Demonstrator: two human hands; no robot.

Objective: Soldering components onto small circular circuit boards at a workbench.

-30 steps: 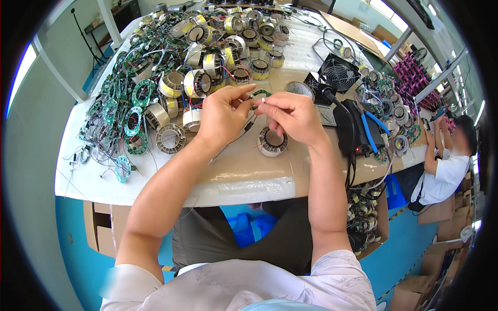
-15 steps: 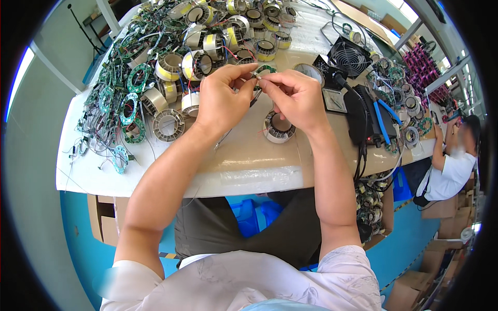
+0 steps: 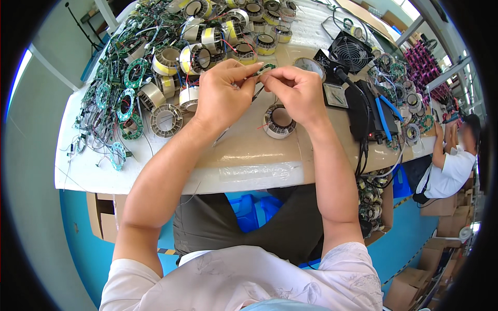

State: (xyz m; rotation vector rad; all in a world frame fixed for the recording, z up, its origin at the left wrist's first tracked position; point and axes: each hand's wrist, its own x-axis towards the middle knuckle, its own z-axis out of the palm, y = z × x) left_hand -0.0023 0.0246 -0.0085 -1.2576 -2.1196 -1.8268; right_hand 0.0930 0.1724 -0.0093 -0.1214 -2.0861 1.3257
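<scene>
My left hand (image 3: 225, 93) and my right hand (image 3: 300, 96) meet over the table, thumbs and forefingers pinched close together. Whatever tiny piece is between the fingertips is too small and covered to make out. Just behind them shows part of a green circuit board (image 3: 267, 67); whether it is held cannot be told. A thin dark lead (image 3: 258, 92) slants down between the hands. Below my right hand stands a ring-shaped motor stator (image 3: 279, 122) with a white outer band, a dark hollow core and a red wire at its left side.
Stators (image 3: 194, 58) and tangled green ring boards (image 3: 126, 103) crowd the left and back. To the right are a round tape roll (image 3: 309, 67), a black fan (image 3: 350, 54), a black box (image 3: 365, 114) and blue-handled pliers (image 3: 383, 119). Another person (image 3: 448, 163) works far right.
Both hands stay at nearly the same spot, with their fingertips shifting slightly. The red wire at the lower stator's side shows more clearly now. The view has moved a little.
</scene>
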